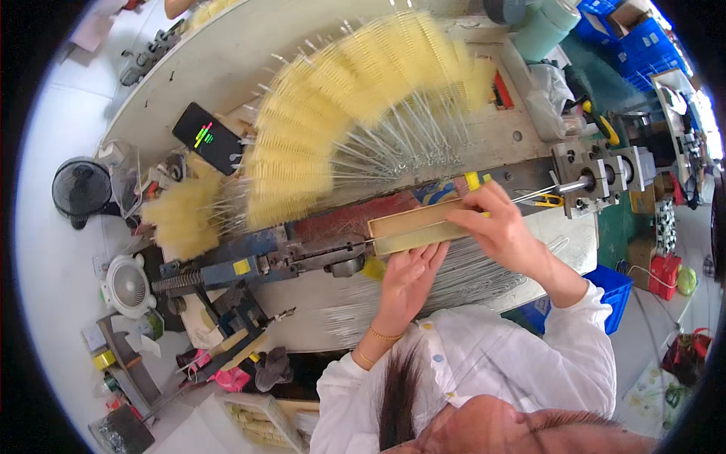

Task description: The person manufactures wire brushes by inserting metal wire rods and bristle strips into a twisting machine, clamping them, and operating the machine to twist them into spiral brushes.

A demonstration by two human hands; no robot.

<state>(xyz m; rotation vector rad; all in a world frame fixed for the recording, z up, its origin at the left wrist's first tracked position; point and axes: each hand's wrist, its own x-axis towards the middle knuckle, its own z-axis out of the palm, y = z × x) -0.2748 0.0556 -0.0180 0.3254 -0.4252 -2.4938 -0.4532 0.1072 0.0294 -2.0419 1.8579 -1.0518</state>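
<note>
A narrow tan trough (393,225) lies slantwise over the bench, beside a metal clamp (333,253) at its left end. A thin wire runs along it toward the metal spindle (578,184) on the right. My left hand (412,276) rests its stretched fingers against the trough's near side, partly under it. At the trough's right end my right hand (499,227) is closed in a pinch, apparently on the wire; the fingertips partly hide it. Straight loose wires (469,276) lie in a bundle below my hands.
Yellow bristle brushes (302,136) with wire stems fan out beyond the trough; more brushes (181,216) lie left. A phone (208,138) lies near them. Two fans stand left, one white (127,286), one black (82,189). A blue bin (611,291) is at the right.
</note>
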